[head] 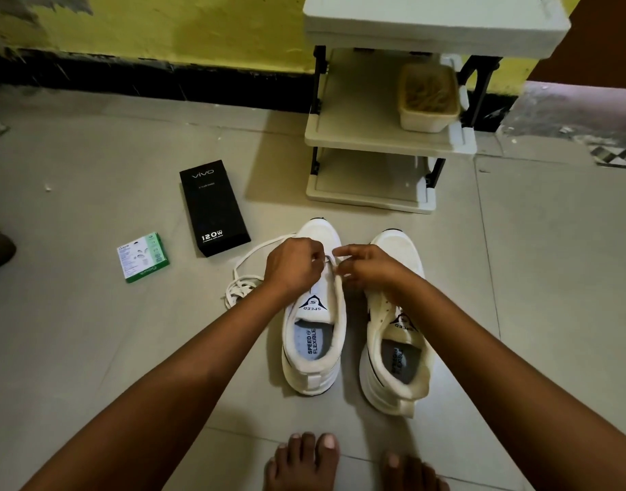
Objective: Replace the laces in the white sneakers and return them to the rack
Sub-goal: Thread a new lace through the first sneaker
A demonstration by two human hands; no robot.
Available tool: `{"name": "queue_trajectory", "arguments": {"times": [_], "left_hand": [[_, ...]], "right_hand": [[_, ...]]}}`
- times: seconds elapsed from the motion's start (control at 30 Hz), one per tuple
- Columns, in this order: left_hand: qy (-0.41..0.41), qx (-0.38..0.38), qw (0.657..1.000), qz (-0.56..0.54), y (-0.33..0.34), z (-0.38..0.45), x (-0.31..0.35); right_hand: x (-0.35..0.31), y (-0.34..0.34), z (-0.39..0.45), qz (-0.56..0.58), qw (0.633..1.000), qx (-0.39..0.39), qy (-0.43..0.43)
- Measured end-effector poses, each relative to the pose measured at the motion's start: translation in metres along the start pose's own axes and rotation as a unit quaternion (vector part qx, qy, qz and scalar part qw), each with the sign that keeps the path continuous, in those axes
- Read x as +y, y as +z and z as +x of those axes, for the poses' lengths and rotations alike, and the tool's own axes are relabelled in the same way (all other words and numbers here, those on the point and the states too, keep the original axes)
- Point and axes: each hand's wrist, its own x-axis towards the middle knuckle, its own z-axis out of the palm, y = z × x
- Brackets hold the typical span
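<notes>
Bare toes (306,458) edge the floor before two white sneakers (315,313) below the rack (385,136), where the left hand (293,265) and right hand (366,265) both pinch the limp, light lace (246,279), probably best gripped by its stiff tip.

Left hand (293,264) and right hand (366,267) cover left sneaker (313,334) eyelets (lace threading unreadable); rack (382,138) top cropped; green box (143,256) print illegible.

Both hands' fingers (318,258) pinched together
</notes>
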Motion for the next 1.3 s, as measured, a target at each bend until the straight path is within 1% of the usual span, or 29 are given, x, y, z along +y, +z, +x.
{"name": "queue_trajectory", "arguments": {"times": [0.07, 0.13, 0.2, 0.3, 0.4, 0.47, 0.57, 0.7, 0.77, 0.83, 0.9, 0.93, 1.0, 1.03, 1.07, 1.1, 1.13, 1.17, 1.2, 1.23, 1.27, 1.3], "left_hand": [[-0.004, -0.006, 0.998, -0.063, 0.002, 0.000, -0.004], [-0.008, -0.012, 0.995, -0.099, 0.004, 0.001, -0.006], [-0.005, -0.018, 0.994, -0.107, 0.005, 0.001, -0.008], [-0.004, -0.011, 0.996, -0.085, 0.006, 0.002, -0.007], [-0.043, 0.016, 0.995, -0.089, 0.012, 0.000, -0.001], [-0.072, 0.020, 0.991, -0.109, 0.015, 0.000, 0.001], [-0.090, 0.010, 0.985, -0.146, 0.015, 0.003, 0.001], [-0.115, -0.001, 0.974, -0.197, 0.015, 0.003, 0.003], [-0.120, -0.006, 0.969, -0.214, 0.016, 0.004, 0.004], [-0.121, -0.005, 0.977, -0.178, 0.014, 0.004, 0.004], [-0.121, 0.015, 0.985, -0.122, 0.012, 0.000, 0.005], [-0.114, 0.028, 0.989, -0.095, 0.011, -0.002, 0.006], [-0.067, 0.043, 0.996, -0.027, 0.007, -0.004, 0.002], [-0.040, 0.027, 0.999, 0.010, 0.004, -0.002, -0.001], [-0.026, -0.005, 0.999, 0.034, -0.001, 0.000, -0.006], [-0.026, -0.044, 0.998, 0.040, -0.006, 0.004, -0.011], [-0.032, -0.079, 0.996, 0.035, -0.010, 0.007, -0.015], [-0.039, -0.102, 0.993, 0.032, -0.009, 0.008, -0.019], [-0.038, -0.115, 0.992, 0.040, -0.009, 0.009, -0.020], [-0.034, -0.127, 0.990, 0.043, -0.008, 0.010, -0.021], [-0.032, -0.140, 0.989, 0.033, -0.009, 0.011, -0.021], [-0.030, -0.159, 0.987, 0.016, -0.012, 0.013, -0.022]], "right_hand": [[-0.003, -0.003, -0.002, 0.020, 1.000, -0.022, 0.010], [-0.002, -0.005, -0.003, 0.044, 0.999, -0.029, 0.015], [-0.001, -0.006, -0.004, 0.063, 0.997, -0.030, 0.020], [0.000, -0.004, -0.001, 0.070, 0.997, -0.019, 0.024], [0.003, -0.001, 0.002, 0.054, 0.998, -0.012, 0.016], [0.005, -0.001, 0.002, 0.047, 0.999, -0.010, 0.010], [0.007, -0.003, 0.003, 0.059, 0.998, -0.009, 0.001], [0.009, -0.002, 0.004, 0.066, 0.998, 0.011, -0.016], [0.012, 0.000, 0.009, 0.051, 0.998, 0.032, -0.024], [0.015, 0.004, 0.016, -0.009, 0.996, 0.078, -0.048], [0.012, 0.007, 0.020, -0.090, 0.985, 0.127, -0.071], [0.011, 0.007, 0.021, -0.109, 0.981, 0.141, -0.080], [0.010, 0.008, 0.020, -0.136, 0.975, 0.143, -0.103], [0.009, 0.006, 0.019, -0.187, 0.965, 0.143, -0.115], [0.008, 0.003, 0.017, -0.255, 0.947, 0.150, -0.123], [0.005, -0.001, 0.016, -0.303, 0.930, 0.163, -0.132], [-0.001, -0.005, 0.012, -0.317, 0.918, 0.181, -0.152], [-0.012, -0.011, 0.006, -0.271, 0.923, 0.201, -0.183], [-0.032, -0.021, -0.002, -0.145, 0.940, 0.218, -0.217], [-0.057, -0.034, -0.017, 0.036, 0.945, 0.216, -0.242], [-0.083, -0.049, -0.034, 0.230, 0.917, 0.192, -0.265], [-0.104, -0.065, -0.050, 0.390, 0.859, 0.159, -0.291]]}}
